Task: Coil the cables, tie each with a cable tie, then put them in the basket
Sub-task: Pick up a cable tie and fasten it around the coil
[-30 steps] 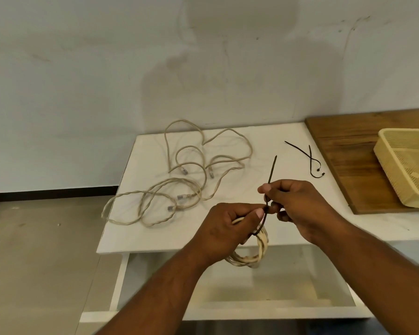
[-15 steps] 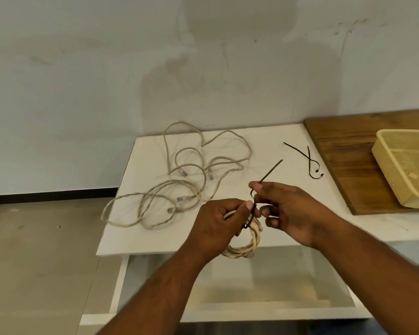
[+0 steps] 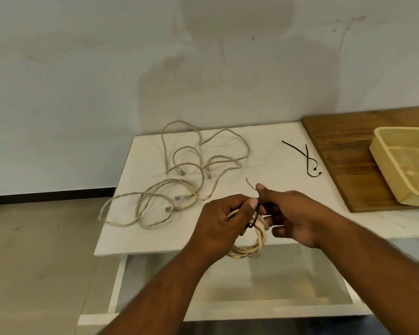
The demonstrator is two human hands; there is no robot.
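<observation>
My left hand [image 3: 224, 221] grips a small coil of beige cable [image 3: 257, 240] over the table's front edge. A black cable tie [image 3: 256, 206] is looped round the coil. My right hand [image 3: 293, 216] pinches the tie just above the coil, and the tie's thin tail sticks up to the left of its thumb. Loose beige cables [image 3: 179, 180] with clear plugs lie tangled on the white table [image 3: 264, 146] to the left. Two spare black cable ties [image 3: 305, 157] lie crossed at the back right. The yellow basket [image 3: 387, 170] stands on the right.
The basket sits on a wooden board [image 3: 344, 151] that overlaps the table's right side. A grey wall runs close behind the table. Below the front edge is a white lower shelf [image 3: 252, 308]. Bare floor [image 3: 34, 250] lies to the left.
The tie's free tail has grown shorter and swung from pointing up-right to up-left. Both hands and the coil have drifted slightly down and toward me.
</observation>
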